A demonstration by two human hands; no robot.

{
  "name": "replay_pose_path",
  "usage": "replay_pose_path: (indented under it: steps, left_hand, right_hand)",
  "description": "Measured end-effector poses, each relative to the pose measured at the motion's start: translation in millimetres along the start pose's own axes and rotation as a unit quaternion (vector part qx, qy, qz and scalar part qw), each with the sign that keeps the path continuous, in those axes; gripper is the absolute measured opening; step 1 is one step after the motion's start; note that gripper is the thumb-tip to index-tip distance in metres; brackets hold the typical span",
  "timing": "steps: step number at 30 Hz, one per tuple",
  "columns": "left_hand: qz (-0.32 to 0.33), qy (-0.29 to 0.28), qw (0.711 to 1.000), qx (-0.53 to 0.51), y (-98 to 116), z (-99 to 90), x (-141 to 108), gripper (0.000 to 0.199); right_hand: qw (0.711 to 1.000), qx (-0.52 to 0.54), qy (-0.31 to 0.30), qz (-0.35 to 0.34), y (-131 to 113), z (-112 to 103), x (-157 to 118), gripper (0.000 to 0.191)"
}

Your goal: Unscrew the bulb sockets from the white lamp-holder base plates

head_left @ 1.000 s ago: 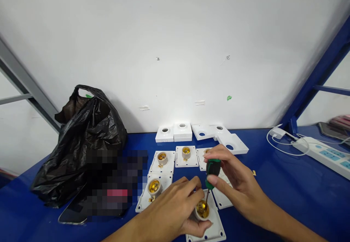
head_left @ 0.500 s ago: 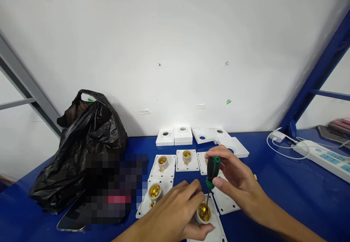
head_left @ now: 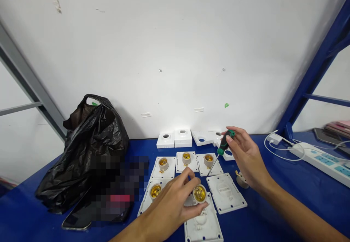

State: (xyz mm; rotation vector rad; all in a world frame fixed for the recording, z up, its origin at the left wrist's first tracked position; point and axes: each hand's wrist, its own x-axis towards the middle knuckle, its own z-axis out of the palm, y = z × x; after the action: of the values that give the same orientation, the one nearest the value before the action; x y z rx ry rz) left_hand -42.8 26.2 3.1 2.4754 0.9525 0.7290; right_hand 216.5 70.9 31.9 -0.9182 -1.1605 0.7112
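Between the thumb and fingers of my left hand [head_left: 177,198] is a lamp socket [head_left: 199,194] with a brass-coloured inside, raised over a white square base plate [head_left: 203,225]. My right hand [head_left: 247,158] grips a screwdriver [head_left: 224,143] by its green and black handle; the shaft slants down to the left, its tip apart from the socket. Right of the left hand lies a bare white plate [head_left: 226,194]. Another lamp socket [head_left: 242,180] rests on the table, partly behind my right hand. Several plates with sockets, such as this mounted socket [head_left: 186,158], stand further back.
White covers with round holes [head_left: 183,138] line the wall at the back of the blue table [head_left: 259,212]. A black plastic bag [head_left: 93,150] and a phone [head_left: 78,211] lie on the left. On the right are a power strip [head_left: 325,161] and white cables.
My right hand has drawn the screwdriver up and right, out of the socket. My left hand has lifted and tilted the socket off the base plate. The view has shifted slightly.
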Motion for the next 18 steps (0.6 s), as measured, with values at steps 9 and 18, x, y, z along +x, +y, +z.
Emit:
replay_pose_path:
  steps: [9, 18]
  left_hand:
    - [-0.061, 0.021, 0.993, -0.099, 5, 1.2, 10, 0.024]
    - [-0.071, 0.006, 0.997, 0.001, 12, 6.2, 36, 0.025]
  right_hand:
    - [0.998, -0.019, 0.057, -0.033, 22, -6, 5, 0.042]
    - [0.996, -0.032, 0.054, -0.060, 20, -6, 9, 0.039]
